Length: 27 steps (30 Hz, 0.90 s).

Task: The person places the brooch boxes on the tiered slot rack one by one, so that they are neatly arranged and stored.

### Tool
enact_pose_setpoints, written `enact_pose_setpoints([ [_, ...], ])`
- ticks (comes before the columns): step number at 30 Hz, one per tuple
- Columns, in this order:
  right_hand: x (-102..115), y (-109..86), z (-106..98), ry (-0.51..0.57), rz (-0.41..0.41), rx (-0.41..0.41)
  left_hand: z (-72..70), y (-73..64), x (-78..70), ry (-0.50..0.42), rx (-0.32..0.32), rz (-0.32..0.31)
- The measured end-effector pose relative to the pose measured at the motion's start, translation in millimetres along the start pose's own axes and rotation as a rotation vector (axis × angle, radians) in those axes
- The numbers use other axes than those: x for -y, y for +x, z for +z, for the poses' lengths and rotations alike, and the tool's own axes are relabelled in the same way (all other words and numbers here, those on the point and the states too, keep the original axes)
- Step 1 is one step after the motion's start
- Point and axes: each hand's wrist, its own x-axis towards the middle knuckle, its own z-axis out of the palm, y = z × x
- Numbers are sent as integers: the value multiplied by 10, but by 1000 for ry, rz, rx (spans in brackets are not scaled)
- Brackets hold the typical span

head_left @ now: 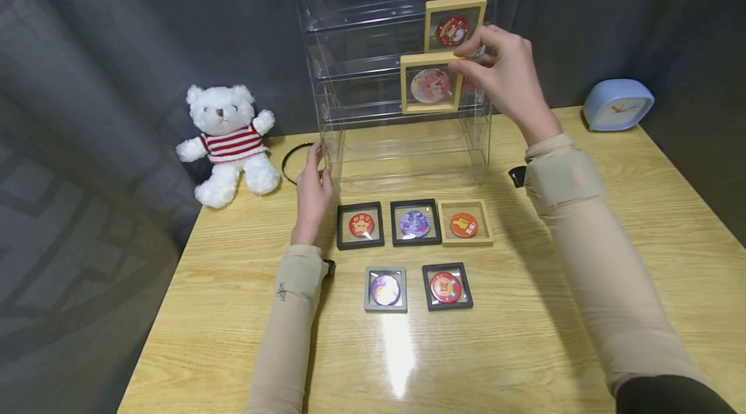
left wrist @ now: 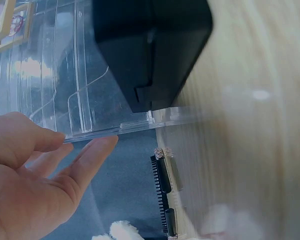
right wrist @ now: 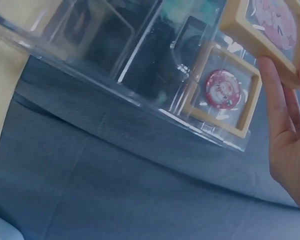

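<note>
My right hand [head_left: 509,74] pinches the top right corner of a light-wood display frame [head_left: 431,109] with a pink round badge [head_left: 431,85], in front of the upper tiers of a clear acrylic shelf [head_left: 402,161]. Just behind and above it, a second light-wood frame [right wrist: 210,122] with a red badge [right wrist: 223,89] stands on the shelf. My left hand [head_left: 313,197] is at the shelf's left side; in the left wrist view the thumb and fingertips touch the side panel [left wrist: 132,126], fingers fairly straight.
In front of the shelf lie several framed badges, among them a black frame [head_left: 360,245], a light-wood frame [head_left: 466,241] and a grey frame [head_left: 386,309]. A white teddy bear [head_left: 230,142] sits left, near a thin black hoop [head_left: 285,161]. A blue clock [head_left: 618,105] stands right.
</note>
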Motion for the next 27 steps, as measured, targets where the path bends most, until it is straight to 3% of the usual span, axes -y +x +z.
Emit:
enact_pose_setpoints([
  [10,183,254,121,-28,-61,-1,-1,2,19,7,-6,6],
  [17,277,430,210,-120,-127,-18,-7,3,3,-1,-12,10],
  [27,324,584,287,-89,-36,-37,2,-12,-26,24,1,-5],
])
